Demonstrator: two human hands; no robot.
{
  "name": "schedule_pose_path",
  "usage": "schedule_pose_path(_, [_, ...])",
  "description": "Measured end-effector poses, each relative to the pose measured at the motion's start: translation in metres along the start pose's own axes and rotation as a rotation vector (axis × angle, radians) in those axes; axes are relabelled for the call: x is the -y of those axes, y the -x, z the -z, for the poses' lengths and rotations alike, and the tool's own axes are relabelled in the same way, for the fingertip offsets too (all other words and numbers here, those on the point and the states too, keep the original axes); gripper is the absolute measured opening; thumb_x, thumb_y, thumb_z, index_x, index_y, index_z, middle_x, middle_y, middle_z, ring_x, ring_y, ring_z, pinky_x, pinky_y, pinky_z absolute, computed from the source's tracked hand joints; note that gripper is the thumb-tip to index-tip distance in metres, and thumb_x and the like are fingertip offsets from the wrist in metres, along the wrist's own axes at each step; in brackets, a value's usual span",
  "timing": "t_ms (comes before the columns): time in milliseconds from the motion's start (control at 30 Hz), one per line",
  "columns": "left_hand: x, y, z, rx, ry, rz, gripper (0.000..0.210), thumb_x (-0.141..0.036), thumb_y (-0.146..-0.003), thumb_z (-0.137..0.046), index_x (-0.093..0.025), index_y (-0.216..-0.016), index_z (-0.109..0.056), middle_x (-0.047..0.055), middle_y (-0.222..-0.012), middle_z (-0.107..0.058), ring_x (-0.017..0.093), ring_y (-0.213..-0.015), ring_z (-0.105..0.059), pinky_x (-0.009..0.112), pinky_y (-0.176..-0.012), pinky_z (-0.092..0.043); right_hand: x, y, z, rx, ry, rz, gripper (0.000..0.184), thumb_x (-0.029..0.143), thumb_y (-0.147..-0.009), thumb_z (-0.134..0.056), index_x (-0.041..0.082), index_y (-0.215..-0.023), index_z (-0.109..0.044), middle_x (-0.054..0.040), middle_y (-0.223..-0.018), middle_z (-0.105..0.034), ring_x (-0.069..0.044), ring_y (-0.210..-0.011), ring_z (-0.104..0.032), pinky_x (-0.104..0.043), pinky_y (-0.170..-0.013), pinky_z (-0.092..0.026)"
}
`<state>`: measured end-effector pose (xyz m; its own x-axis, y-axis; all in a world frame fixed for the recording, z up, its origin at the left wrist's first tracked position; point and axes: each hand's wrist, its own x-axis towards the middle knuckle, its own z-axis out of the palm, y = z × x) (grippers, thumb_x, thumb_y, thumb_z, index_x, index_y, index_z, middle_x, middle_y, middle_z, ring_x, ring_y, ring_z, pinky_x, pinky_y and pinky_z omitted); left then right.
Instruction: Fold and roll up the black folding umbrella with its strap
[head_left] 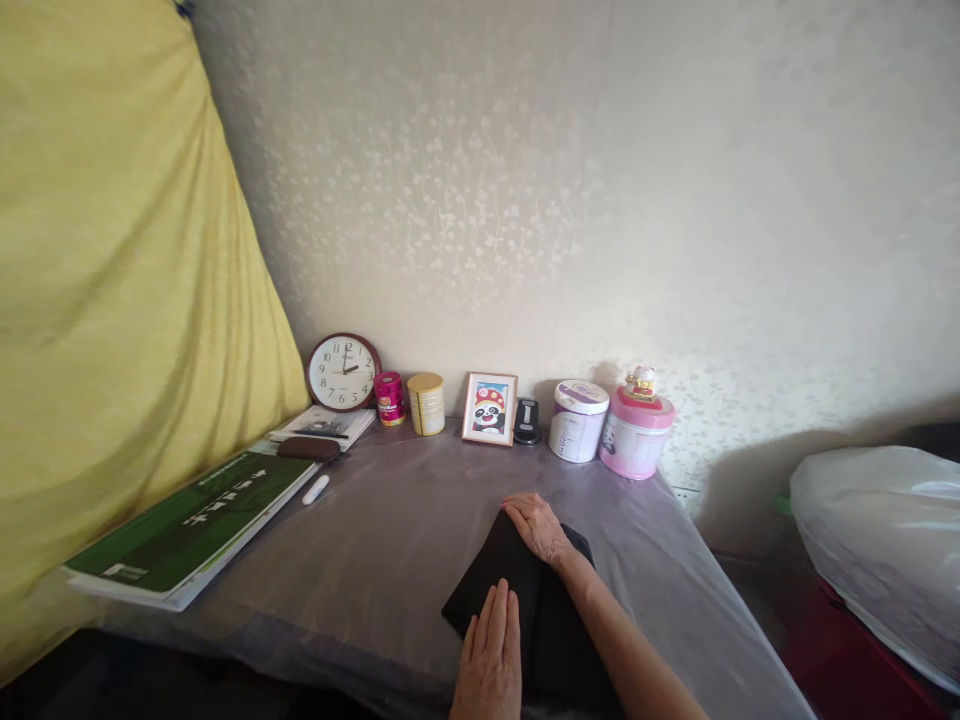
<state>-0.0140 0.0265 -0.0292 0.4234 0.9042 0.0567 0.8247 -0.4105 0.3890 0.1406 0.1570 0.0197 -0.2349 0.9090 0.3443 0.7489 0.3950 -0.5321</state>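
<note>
A folded piece of black cloth (pixel 562 630) lies on the table near its front edge; its exact kind I cannot make out. My left hand (pixel 491 650) rests flat on the cloth's lower left part, fingers stretched out and pointing away from me. Farther up, my right hand (pixel 536 527) lies across the cloth's far edge with its palm down and fingers extended to the left. My right forearm covers part of the cloth's right side. Neither hand grips anything.
Along the wall stand a clock (pixel 345 372), a pink can (pixel 390 398), a yellow-lidded can (pixel 426 404), a panda picture frame (pixel 490 409) and two tubs, one purple-white (pixel 578 421), one pink (pixel 637 435). Left are a green book (pixel 195 520) and brown case (pixel 308 448).
</note>
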Motion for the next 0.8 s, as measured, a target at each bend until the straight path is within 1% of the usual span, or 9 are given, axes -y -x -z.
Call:
schedule_pose_path(100, [-0.004, 0.0, 0.007, 0.022, 0.012, 0.007, 0.074, 0.006, -0.071, -0.021, -0.023, -0.138, -0.009, 0.003, -0.148, -0.013, 0.023, -0.136, -0.016, 0.042, -0.109, -0.028, -0.007, -0.006, 0.001, -0.034, 0.002, -0.108, 0.03, 0.026, -0.089, -0.037, 0.021, -0.097, -0.066, -0.0046, -0.105, -0.067, -0.016, -0.102, -0.058, -0.028, -0.095, -0.038])
schedule_pose_path(200, [-0.009, 0.002, 0.017, 0.049, 0.011, 0.018, 0.077, 0.007, -0.066, -0.025, -0.017, -0.138, -0.013, 0.005, -0.148, -0.011, 0.022, -0.136, -0.013, 0.041, -0.11, -0.026, -0.012, 0.001, 0.011, -0.105, 0.03, -0.195, 0.029, 0.026, -0.088, -0.038, 0.02, -0.099, -0.065, -0.0073, -0.105, -0.067, -0.018, -0.102, -0.058, -0.03, -0.094, -0.038])
schedule_pose_path(333, [-0.014, 0.009, 0.031, 0.082, 0.058, 0.039, 0.092, 0.004, -0.053, -0.042, -0.01, -0.139, -0.012, 0.008, -0.149, -0.003, 0.025, -0.137, -0.005, 0.039, -0.113, -0.02, -0.025, 0.033, 0.038, -0.213, 0.085, -0.339, 0.03, 0.025, -0.087, -0.036, 0.019, -0.099, -0.063, -0.0102, -0.105, -0.066, -0.022, -0.102, -0.058, -0.034, -0.093, -0.037])
schedule_pose_path(400, [-0.014, 0.013, 0.035, 0.052, 0.12, 0.017, 0.096, 0.003, -0.05, -0.043, -0.01, -0.14, -0.011, 0.007, -0.149, 0.0, 0.025, -0.137, -0.003, 0.038, -0.113, -0.019, -0.035, 0.055, 0.052, -0.25, 0.132, -0.479, 0.028, 0.029, -0.087, -0.037, 0.02, -0.096, -0.062, -0.0099, -0.101, -0.066, -0.022, -0.101, -0.059, -0.032, -0.089, -0.039])
schedule_pose_path(467, [-0.012, 0.015, 0.037, 0.014, 0.181, -0.007, 0.094, 0.003, -0.052, -0.041, -0.01, -0.14, -0.01, 0.007, -0.15, -0.001, 0.022, -0.138, -0.004, 0.036, -0.113, -0.018, -0.042, 0.076, 0.062, -0.257, 0.141, -0.562, 0.026, 0.032, -0.085, -0.038, 0.021, -0.091, -0.061, -0.0096, -0.097, -0.067, -0.022, -0.096, -0.061, -0.031, -0.084, -0.042])
schedule_pose_path(567, [-0.01, 0.017, 0.038, 0.001, 0.26, -0.002, 0.091, 0.004, -0.054, -0.037, -0.008, -0.14, -0.011, 0.008, -0.15, -0.003, 0.019, -0.138, -0.005, 0.033, -0.114, -0.017, -0.045, 0.099, 0.066, -0.212, -0.056, -0.678, 0.028, 0.037, -0.085, -0.036, 0.02, -0.087, -0.058, -0.008, -0.082, -0.068, -0.02, -0.075, -0.065, -0.028, -0.064, -0.047])
schedule_pose_path(667, [-0.009, 0.016, 0.038, 0.003, 0.3, 0.018, 0.091, 0.006, -0.053, -0.036, -0.007, -0.14, -0.011, 0.008, -0.15, -0.003, 0.018, -0.138, -0.004, 0.032, -0.114, -0.016, -0.036, 0.108, 0.062, -0.156, -0.31, -0.816, 0.03, 0.044, -0.083, -0.036, 0.021, -0.081, -0.056, -0.0045, -0.07, -0.066, -0.017, -0.057, -0.063, -0.024, -0.045, -0.044])
schedule_pose_path(733, [-0.008, 0.015, 0.037, -0.006, 0.301, 0.02, 0.091, 0.006, -0.053, -0.036, -0.008, -0.14, -0.011, 0.009, -0.151, -0.004, 0.017, -0.138, -0.005, 0.032, -0.114, -0.016, -0.027, 0.109, 0.057, -0.155, -0.36, -0.85, 0.031, 0.047, -0.081, -0.038, 0.021, -0.078, -0.056, -0.0023, -0.064, -0.063, -0.017, -0.053, -0.061, -0.023, -0.041, -0.042])
schedule_pose_path(800, [-0.007, 0.015, 0.036, -0.011, 0.296, 0.021, 0.091, 0.006, -0.053, -0.036, -0.009, -0.14, -0.01, 0.008, -0.151, -0.004, 0.017, -0.138, -0.005, 0.032, -0.114, -0.016, -0.019, 0.108, 0.054, -0.168, -0.33, -0.819, 0.034, 0.05, -0.08, -0.039, 0.021, -0.077, -0.057, -0.0014, -0.061, -0.061, -0.018, -0.056, -0.06, -0.024, -0.041, -0.042])
